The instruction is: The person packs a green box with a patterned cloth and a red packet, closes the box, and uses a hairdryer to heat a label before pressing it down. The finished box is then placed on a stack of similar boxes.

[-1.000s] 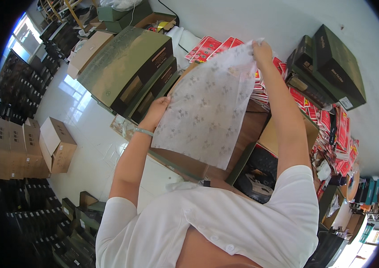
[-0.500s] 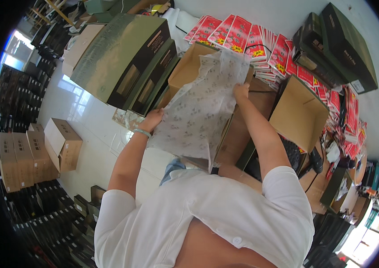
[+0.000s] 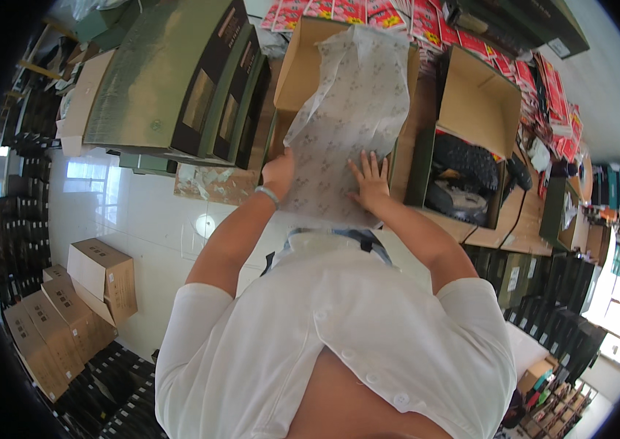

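Observation:
A sheet of white tissue paper [image 3: 350,110] with a small grey print lies spread over an open shoe box [image 3: 299,69] with a tan inside. My left hand [image 3: 278,174] is closed on the sheet's left edge, at the near left side of the box; some of its fingers are hidden. My right hand [image 3: 373,183] rests on the paper's near right part, fingers spread and holding nothing. The paper's near end reaches close to my waist. It hides what lies underneath.
Right of the paper, another open shoe box [image 3: 479,91] holds dark shoes [image 3: 463,175]. Large green boxes [image 3: 153,80] stand at the left. Red printed packets [image 3: 427,22] line the back of the table. Brown cartons [image 3: 101,282] sit on the floor at the lower left.
The sheet has come down flatter over the box. My right hand has let go of its right edge and now lies flat on it. The view has shifted, showing the shoes at the right more fully.

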The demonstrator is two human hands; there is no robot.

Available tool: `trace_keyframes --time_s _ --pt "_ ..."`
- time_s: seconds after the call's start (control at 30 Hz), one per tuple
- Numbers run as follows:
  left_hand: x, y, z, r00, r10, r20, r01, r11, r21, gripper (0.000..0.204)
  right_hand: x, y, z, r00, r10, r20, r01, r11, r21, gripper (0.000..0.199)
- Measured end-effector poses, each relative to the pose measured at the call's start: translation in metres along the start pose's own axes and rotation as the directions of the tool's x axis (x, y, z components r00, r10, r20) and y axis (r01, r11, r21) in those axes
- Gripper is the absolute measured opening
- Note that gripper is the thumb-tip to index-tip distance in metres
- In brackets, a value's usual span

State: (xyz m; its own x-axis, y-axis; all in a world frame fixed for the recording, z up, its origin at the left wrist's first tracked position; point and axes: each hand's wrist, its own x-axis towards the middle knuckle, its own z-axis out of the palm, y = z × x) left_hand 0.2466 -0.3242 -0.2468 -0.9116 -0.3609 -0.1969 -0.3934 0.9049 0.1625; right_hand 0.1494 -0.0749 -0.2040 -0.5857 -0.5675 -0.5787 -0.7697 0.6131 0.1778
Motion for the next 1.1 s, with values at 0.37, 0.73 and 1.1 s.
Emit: trace_keyframes --time_s 0.37,0.73,1.1 --pt "0.018 -0.001 0.051 0.996 0.023 0.087 -0.029 0.997 0.075 0.027 0.017 -0.033 0.076 0.998 0.028 -0.055 -0.018 0.984 0.180 0.104" --pt "-0.013 0.038 0.001 0.966 0.233 0.109 -0.230 0.972 -0.043 0.061 -0.003 -0.034 0.065 0.997 -0.076 -0.012 0.077 0.971 0.227 0.119" --pt "-0.026 0.048 -0.008 0.766 0.291 0.572 -0.446 0.883 0.147 0.110 0.007 -0.033 0.082 0.997 -0.024 0.080 0.009 0.984 0.176 0.119"
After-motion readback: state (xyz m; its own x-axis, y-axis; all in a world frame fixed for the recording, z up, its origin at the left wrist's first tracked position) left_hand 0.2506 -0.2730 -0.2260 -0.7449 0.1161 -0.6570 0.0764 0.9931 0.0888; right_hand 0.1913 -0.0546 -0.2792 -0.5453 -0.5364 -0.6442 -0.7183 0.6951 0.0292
